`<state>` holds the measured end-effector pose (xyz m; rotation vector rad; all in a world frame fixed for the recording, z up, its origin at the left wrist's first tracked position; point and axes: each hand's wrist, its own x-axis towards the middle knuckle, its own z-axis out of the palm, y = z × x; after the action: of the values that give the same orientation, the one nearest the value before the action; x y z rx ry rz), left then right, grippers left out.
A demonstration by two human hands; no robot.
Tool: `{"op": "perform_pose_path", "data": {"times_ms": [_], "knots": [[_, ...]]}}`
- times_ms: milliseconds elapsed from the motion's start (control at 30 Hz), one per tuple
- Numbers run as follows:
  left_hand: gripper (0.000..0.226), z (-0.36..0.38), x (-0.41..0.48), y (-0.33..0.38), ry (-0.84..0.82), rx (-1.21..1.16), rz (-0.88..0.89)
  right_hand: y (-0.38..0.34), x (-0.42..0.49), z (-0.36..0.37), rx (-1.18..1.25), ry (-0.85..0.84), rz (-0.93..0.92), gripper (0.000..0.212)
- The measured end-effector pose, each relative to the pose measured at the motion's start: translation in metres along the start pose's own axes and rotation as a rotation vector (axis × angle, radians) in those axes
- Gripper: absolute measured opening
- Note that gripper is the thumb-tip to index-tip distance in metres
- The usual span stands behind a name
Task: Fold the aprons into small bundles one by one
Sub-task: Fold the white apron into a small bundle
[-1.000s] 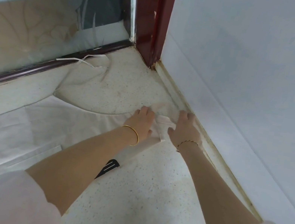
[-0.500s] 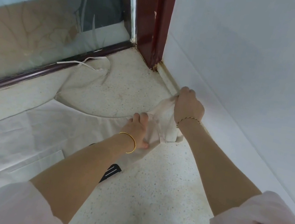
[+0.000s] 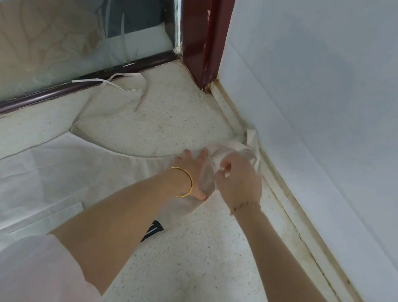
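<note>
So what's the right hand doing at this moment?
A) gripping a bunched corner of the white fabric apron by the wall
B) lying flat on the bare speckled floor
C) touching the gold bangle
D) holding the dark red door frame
A: the right hand has its fingers curled round a bunched corner of the white fabric apron, beside the cream baseboard; the left hand rests on the cloth.

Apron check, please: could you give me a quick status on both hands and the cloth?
Left hand flat on apron. Right hand pinching its bunched corner. Baseboard close alongside right hand.
</note>
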<state>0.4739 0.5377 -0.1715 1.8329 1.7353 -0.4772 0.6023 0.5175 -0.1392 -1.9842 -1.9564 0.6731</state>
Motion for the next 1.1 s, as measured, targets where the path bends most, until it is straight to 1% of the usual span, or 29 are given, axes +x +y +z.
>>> {"op": "perform_pose_path", "data": {"times_ms": [33, 67, 133, 167, 233, 333, 400, 433, 467, 567, 633, 667, 733, 800, 933, 967, 1033, 1067, 1100], "knots": [[0.121, 0.0, 0.0, 0.001, 0.004, 0.007, -0.003, 0.007, -0.009, 0.01, -0.035, -0.095, 0.066, 0.007], [0.121, 0.001, -0.001, 0.001, 0.011, 0.009, -0.004, 0.012, -0.017, 0.019, -0.066, -0.148, 0.111, 0.015], [0.12, 0.002, -0.002, 0.002, 0.019, -0.003, -0.003, 0.016, -0.026, 0.034, -0.107, -0.143, 0.168, 0.029], [0.12, 0.002, -0.003, 0.002, 0.018, -0.005, -0.002, 0.016, -0.027, 0.039, -0.133, -0.119, 0.182, 0.031], [0.123, 0.001, -0.004, 0.003, 0.008, 0.004, -0.005, 0.013, -0.024, 0.043, -0.185, -0.101, 0.22, 0.026], [0.128, 0.0, -0.004, 0.003, -0.002, 0.024, -0.006, 0.01, -0.017, 0.04, -0.168, -0.158, 0.29, 0.017], [0.13, 0.0, -0.004, 0.003, -0.014, 0.024, -0.008, 0.011, -0.015, 0.042, -0.063, -0.146, 0.355, 0.009], [0.13, 0.0, -0.004, 0.002, -0.017, 0.023, -0.009, 0.012, -0.015, 0.045, 0.016, -0.115, 0.398, 0.008], [0.131, 0.0, -0.004, 0.002, -0.019, 0.022, -0.01, 0.013, -0.015, 0.048, 0.106, -0.078, 0.441, 0.012], [0.129, 0.001, -0.004, 0.002, -0.019, 0.002, -0.003, 0.012, -0.017, 0.05, 0.44, 0.01, 0.563, 0.019], [0.127, 0.003, -0.004, 0.0, -0.011, -0.002, -0.001, 0.01, -0.017, 0.045, 0.714, 0.07, 0.632, 0.015], [0.127, 0.003, -0.004, 0.0, -0.011, 0.008, 0.0, 0.01, -0.016, 0.041, 0.806, 0.074, 0.643, 0.014], [0.127, 0.002, -0.003, -0.001, -0.013, 0.033, 0.005, 0.01, -0.009, 0.037, 0.854, 0.024, 0.618, 0.024], [0.127, 0.001, -0.003, -0.001, -0.011, 0.043, 0.01, 0.01, -0.003, 0.036, 0.801, -0.057, 0.569, 0.032], [0.128, 0.001, -0.004, -0.001, 0.0, 0.09, 0.028, 0.017, 0.009, 0.028, 0.499, -0.237, 0.4, 0.032], [0.128, 0.001, -0.004, -0.001, -0.005, 0.095, 0.032, 0.02, 0.012, 0.025, 0.383, -0.287, 0.325, 0.03], [0.129, 0.001, -0.004, -0.002, -0.012, 0.09, 0.037, 0.021, 0.016, 0.017, 0.005, -0.357, 0.141, 0.022], [0.129, 0.001, -0.004, -0.003, -0.011, 0.088, 0.039, 0.02, 0.017, 0.015, -0.179, -0.361, 0.068, 0.022], [0.13, 0.001, -0.004, -0.003, -0.01, 0.086, 0.042, 0.022, 0.017, 0.014, -0.297, -0.343, 0.023, 0.024]]}}
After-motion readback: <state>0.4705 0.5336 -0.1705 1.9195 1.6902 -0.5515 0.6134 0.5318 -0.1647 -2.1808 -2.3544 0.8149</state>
